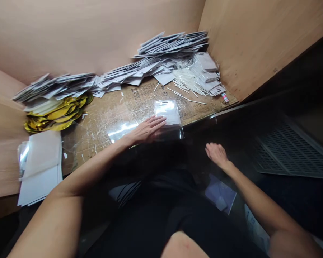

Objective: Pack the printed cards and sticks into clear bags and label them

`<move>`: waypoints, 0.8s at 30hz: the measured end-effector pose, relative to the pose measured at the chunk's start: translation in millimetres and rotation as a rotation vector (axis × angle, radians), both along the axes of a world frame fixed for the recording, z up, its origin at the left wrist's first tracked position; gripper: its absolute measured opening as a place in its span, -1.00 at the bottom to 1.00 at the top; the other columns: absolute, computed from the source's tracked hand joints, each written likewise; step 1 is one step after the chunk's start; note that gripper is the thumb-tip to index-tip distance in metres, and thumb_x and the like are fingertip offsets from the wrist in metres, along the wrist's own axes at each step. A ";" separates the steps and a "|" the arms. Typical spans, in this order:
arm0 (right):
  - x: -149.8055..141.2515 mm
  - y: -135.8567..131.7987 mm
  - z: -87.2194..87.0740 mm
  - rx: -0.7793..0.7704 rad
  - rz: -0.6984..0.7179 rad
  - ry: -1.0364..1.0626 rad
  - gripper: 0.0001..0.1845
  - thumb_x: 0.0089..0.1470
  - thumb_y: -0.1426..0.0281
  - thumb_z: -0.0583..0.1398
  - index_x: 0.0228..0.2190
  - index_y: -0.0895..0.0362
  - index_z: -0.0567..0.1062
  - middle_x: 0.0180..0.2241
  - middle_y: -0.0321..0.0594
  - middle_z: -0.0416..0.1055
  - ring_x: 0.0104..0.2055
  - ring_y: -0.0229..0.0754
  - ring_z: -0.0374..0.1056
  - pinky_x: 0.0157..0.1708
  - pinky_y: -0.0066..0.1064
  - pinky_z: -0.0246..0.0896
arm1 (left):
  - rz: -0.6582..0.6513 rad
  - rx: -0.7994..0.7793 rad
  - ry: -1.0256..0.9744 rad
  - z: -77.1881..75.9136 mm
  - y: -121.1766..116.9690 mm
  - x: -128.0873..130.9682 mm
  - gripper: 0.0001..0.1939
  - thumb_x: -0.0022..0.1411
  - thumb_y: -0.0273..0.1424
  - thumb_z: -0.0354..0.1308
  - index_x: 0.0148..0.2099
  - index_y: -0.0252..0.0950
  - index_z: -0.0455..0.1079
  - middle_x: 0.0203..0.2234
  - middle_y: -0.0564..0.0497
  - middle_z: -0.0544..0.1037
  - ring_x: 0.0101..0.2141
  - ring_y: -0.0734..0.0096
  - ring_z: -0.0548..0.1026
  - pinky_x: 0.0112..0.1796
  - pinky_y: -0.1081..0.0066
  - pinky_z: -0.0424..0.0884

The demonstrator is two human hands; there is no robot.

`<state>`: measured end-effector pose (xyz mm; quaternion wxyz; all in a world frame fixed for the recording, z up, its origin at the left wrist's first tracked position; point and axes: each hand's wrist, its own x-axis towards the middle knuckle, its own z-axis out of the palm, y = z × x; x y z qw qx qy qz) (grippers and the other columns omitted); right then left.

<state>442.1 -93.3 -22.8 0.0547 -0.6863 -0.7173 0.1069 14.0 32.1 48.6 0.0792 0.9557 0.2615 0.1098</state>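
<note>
Head view puts the left hand (148,130) near the middle of the frame, palm down, its forearm reaching in from 7 o'clock; its fingers lie flat and close together, their tips touching the edge of a clear plastic packet (168,113) with a white card inside, which rests at 12 o'clock from that hand on a worn, printed tabletop (102,143); a clear plastic sheet (121,130) lies under the palm; the right hand (217,154) hovers apart at 4 o'clock, wrist bent, fingers loosely together, holding nothing; heaped grey-white cards (156,68) sit at 12 o'clock, white sticks (188,91) at 1 o'clock, crumpled gold foil (55,114) at 9 o'clock, and white sheets (39,168) at 8 o'clock.
</note>
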 end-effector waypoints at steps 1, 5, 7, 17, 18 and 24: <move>-4.4 13.0 3.3 0.068 0.073 0.006 -0.76 0.35 0.42 0.23 -0.08 0.11 0.71 0.02 0.29 0.60 0.13 0.32 0.53 0.12 0.15 0.34 | 0.008 0.003 0.035 0.6 -9.3 -8.2 -0.15 0.39 -0.36 0.14 0.64 -0.29 0.04 0.58 -0.22 0.12 0.57 0.00 0.06 0.53 -0.07 0.00; -40.1 74.9 15.1 0.349 0.485 0.162 -0.56 0.45 0.38 0.14 0.25 -0.08 0.59 0.38 0.02 0.43 0.45 0.19 0.30 0.39 0.18 0.10 | 0.054 0.002 0.097 -7.2 -28.2 -12.7 -0.17 0.39 -0.30 0.22 0.60 -0.38 0.14 0.54 -0.31 0.20 0.55 -0.14 0.12 0.53 -0.08 0.03; -58.8 100.1 17.1 0.353 0.666 0.264 -0.59 0.45 0.36 0.16 0.21 -0.12 0.61 0.36 -0.08 0.47 0.45 0.11 0.31 0.41 0.15 0.09 | 0.100 -0.026 0.035 -17.7 -27.8 -3.9 -0.38 0.50 -0.30 0.13 0.52 -0.32 0.31 0.45 -0.29 0.39 0.48 -0.08 0.29 0.49 -0.06 0.18; -121.1 121.0 30.8 0.396 0.252 0.645 -0.43 0.50 0.07 0.01 -0.37 0.04 0.64 -0.31 -0.09 0.70 -0.24 -0.02 0.60 0.02 -0.16 0.35 | 0.628 -0.207 -0.464 -26.6 -18.2 29.6 -0.50 0.61 -0.10 -0.07 -0.17 -0.21 0.61 -0.13 -0.17 0.66 -0.14 0.19 0.61 0.03 0.18 0.53; -129.4 121.9 34.3 0.395 0.163 0.653 -0.41 0.50 0.07 0.01 -0.43 0.03 0.59 -0.37 -0.10 0.67 -0.29 -0.04 0.57 -0.04 -0.20 0.34 | 0.722 -0.205 -0.451 -24.2 -15.0 34.8 -0.47 0.61 -0.10 -0.08 -0.26 -0.21 0.58 -0.17 -0.15 0.63 -0.18 0.21 0.59 0.00 0.22 0.51; -162.8 135.4 39.4 0.393 -0.195 0.486 -0.46 0.48 0.16 0.05 -0.50 0.05 0.53 -0.47 -0.04 0.58 -0.36 -0.02 0.47 -0.25 -0.27 0.20 | 0.945 -0.229 -0.426 -20.6 10.4 54.0 -0.46 0.54 -0.13 0.00 -0.49 -0.20 0.44 -0.36 -0.15 0.53 -0.22 0.14 0.53 -0.12 0.21 0.44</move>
